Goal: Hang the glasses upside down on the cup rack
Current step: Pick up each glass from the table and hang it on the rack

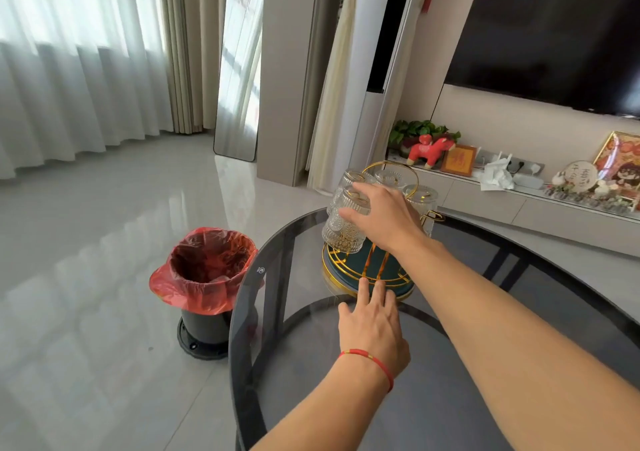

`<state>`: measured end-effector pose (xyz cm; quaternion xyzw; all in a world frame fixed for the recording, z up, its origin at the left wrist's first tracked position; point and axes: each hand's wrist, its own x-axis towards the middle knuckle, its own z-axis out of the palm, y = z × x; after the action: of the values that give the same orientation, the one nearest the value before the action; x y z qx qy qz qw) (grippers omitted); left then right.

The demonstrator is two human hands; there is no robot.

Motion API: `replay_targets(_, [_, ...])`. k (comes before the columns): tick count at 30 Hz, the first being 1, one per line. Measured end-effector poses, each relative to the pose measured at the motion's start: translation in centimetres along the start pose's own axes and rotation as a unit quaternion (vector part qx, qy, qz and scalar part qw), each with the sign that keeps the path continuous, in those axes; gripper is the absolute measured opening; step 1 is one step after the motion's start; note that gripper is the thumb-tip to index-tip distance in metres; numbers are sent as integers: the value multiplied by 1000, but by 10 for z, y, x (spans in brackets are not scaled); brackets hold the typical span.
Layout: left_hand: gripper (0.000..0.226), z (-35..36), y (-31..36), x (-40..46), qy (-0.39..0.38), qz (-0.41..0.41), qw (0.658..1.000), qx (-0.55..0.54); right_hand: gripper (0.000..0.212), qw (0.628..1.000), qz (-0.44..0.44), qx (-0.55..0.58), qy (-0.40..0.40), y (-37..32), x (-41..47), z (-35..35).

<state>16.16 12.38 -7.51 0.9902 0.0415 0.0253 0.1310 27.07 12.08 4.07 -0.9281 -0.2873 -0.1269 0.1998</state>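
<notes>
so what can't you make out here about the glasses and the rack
- Head view: right hand covers the rack centre, so the peg under the near glass is hidden.
- Whether that glass is seated or only held: cannot tell.
- Far glasses: partly behind the hand.
- Left hand fingertips hide the rack's front rim.

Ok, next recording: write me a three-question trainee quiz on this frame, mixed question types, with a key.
1. True or false: the right hand rests on a glass that hangs upside down on the cup rack.
2. Where do the left hand's fingers touch?
A. the rack's round base
B. the bin
C. a glass
3. Fill in: the bin with the red liner stands on the ____, left of the glass table.

Key: 1 true; 2 A; 3 floor.
</notes>
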Motion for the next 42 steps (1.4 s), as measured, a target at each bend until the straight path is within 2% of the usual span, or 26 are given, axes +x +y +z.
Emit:
replay_targets(5, [66, -1, 1, 1, 10, -7, 1000, 3, 79, 1000, -25, -2, 17, 14, -26, -2])
replay_targets(8, [72, 0, 3, -1, 12, -6, 1000, 0, 75, 999, -32, 5, 37, 33, -62, -7])
replay_targets(14, [79, 0, 0, -2, 4, -9, 1000, 18, 67, 999, -49, -18, 14, 77, -165, -27])
replay_targets(16, [80, 2, 3, -4, 5, -5, 1000, 8, 64, 1000, -18, -23, 10, 93, -204, -37])
replay_targets(22, [78, 3, 14, -14, 42, 41, 995, -77, 42, 989, 131, 54, 32, 123, -283, -67])
replay_targets(26, [70, 4, 55, -44, 51, 131, 981, -137, 31, 976, 163, 92, 107, 129, -300, -101])
replay_targets(28, [69, 11, 86, -63, 35, 185, 971, -146, 33, 958, 196, 102, 181, 136, -309, -119])
replay_targets(31, [75, 25, 137, -87, -22, 233, 951, -203, 39, 899, 294, 145, 289, 156, -326, -144])
replay_targets(34, [93, 33, 188, -98, -84, 234, 924, -290, 43, 838, 403, 173, 325, 184, -342, -165])
replay_targets(36, [99, 32, 217, -101, -95, 211, 911, -340, 41, 797, 481, 205, 301, 200, -352, -172])
replay_targets(38, [99, 33, 240, -103, -81, 202, 908, -357, 41, 767, 538, 251, 243, 211, -359, -172])
replay_targets(42, [91, 38, 266, -106, -58, 197, 909, -362, 45, 767, 560, 287, 125, 221, -366, -166])
